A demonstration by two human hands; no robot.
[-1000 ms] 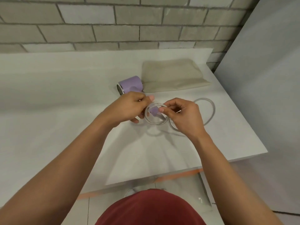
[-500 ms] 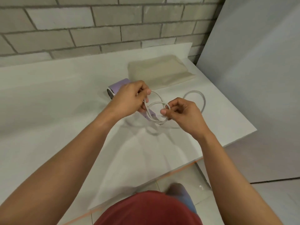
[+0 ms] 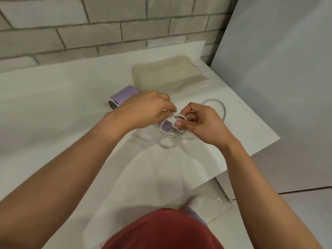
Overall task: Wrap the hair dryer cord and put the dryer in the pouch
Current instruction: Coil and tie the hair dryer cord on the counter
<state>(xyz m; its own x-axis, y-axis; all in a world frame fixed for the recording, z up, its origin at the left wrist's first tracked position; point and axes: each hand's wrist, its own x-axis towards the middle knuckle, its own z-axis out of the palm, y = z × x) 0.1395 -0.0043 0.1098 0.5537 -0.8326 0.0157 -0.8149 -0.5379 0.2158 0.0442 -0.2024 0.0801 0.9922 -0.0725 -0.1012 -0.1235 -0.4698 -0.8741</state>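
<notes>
No lettering, label, brand mark, number or sign can be read anywhere in the scene. The lilac hair dryer (image 3: pixel 124 95), its pale cord (image 3: pixel 223 112), the beige pouch (image 3: pixel 168 76), the white tabletop (image 3: pixel 53 105) and the grey brick wall (image 3: pixel 107 18) behind all show plain, unmarked surfaces.

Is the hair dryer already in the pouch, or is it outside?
Out. The hair dryer shows in the open beside the flat pouch; the left hand and right hand hold its cord.
</notes>
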